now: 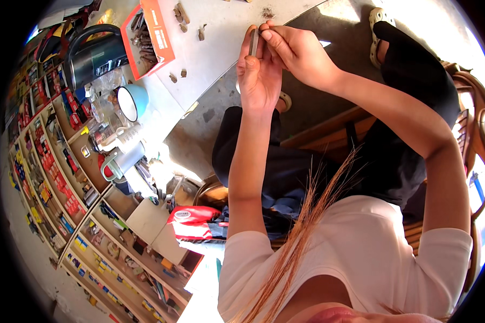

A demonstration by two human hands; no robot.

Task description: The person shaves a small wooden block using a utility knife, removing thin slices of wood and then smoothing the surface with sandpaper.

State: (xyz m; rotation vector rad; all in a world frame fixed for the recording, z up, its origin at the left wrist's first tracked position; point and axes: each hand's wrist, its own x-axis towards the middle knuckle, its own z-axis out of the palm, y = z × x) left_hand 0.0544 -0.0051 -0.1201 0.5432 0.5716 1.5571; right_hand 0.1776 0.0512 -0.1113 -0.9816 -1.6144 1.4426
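Over the table's edge, my two hands meet close together. My left hand [260, 81] is turned palm up, its thumb pressing a slim grey strip [254, 43], metallic in look, against the fingers. My right hand [302, 53] comes in from the right with thumb and forefinger pinched at the strip's upper end. A small dark piece [263, 27] shows at those fingertips; its kind is too small to tell. On the white table [215, 51] to the left lie several small brown chunks [182, 13]. An open orange-and-white box [160, 32] there holds many dark brown sticks.
A dark electric kettle [94, 56], a blue enamel mug [133, 102] and a pale green-handled jug [125, 161] stand along the table's left side. Shelves [54, 177] with small packages line the left. A red pouch [194, 218] lies near my left elbow. Wicker chair [471, 102] at right.
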